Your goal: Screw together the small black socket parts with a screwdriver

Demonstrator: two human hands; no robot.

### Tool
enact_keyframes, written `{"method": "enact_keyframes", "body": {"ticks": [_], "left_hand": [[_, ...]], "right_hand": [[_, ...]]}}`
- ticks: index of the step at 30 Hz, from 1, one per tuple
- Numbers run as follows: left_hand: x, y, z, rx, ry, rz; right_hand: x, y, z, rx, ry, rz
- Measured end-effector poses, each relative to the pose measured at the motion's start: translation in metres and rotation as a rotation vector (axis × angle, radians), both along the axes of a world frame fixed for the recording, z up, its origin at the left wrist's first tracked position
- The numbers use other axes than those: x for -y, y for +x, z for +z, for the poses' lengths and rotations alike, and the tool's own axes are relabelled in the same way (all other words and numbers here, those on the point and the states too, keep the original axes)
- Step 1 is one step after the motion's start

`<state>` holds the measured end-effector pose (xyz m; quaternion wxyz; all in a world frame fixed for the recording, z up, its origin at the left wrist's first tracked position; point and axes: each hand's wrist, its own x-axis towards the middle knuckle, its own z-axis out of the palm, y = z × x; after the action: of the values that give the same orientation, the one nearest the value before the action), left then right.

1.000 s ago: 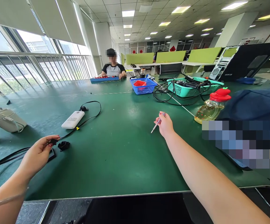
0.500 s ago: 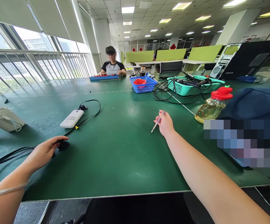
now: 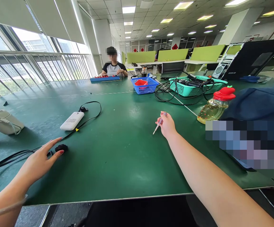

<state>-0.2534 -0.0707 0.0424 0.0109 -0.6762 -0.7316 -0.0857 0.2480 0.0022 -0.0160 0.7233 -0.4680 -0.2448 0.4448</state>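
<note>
While right hand (image 3: 167,126) grips screwdriver (image 3: 157,127), left hand (image 3: 38,163) gapes near black part (image 3: 61,147).

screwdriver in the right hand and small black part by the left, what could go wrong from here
The left hand is spread at the small black part, so its thumb might knock it away. That hand could also snag the thin black cable running past it. The slim screwdriver in the right hand points tip-down, so a slip might scratch the green tabletop.

My head camera looks forward and down from near, above and behind my left hand (image 3: 38,162) and right hand (image 3: 167,125).
</note>
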Motion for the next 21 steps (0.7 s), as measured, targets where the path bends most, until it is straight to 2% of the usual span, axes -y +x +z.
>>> {"method": "enact_keyframes", "body": {"ticks": [4,7,10,13,16,19,21], "left_hand": [[0.013,0.001,-0.004,-0.111,-0.086,0.159],[0.022,-0.004,-0.009,-0.111,-0.172,0.197],[0.028,-0.013,-0.015,-0.108,-0.146,0.249],[0.028,-0.025,-0.02,-0.113,-0.056,0.26],[0.025,-0.028,-0.021,-0.058,0.114,0.221],[0.021,-0.023,-0.015,0.097,0.314,0.225],[0.016,-0.017,-0.009,0.234,0.386,0.207]], "right_hand": [[0.0,0.0,0.0,-0.009,-0.011,0.004],[0.0,0.0,0.001,-0.007,-0.009,0.005],[0.001,-0.001,0.001,-0.008,-0.008,0.006],[0.001,-0.001,0.002,-0.008,-0.014,0.002],[0.001,-0.001,0.002,-0.008,-0.011,0.005],[0.002,-0.001,0.003,-0.005,-0.011,0.007],[0.001,-0.001,0.002,-0.007,-0.012,0.002]]}}
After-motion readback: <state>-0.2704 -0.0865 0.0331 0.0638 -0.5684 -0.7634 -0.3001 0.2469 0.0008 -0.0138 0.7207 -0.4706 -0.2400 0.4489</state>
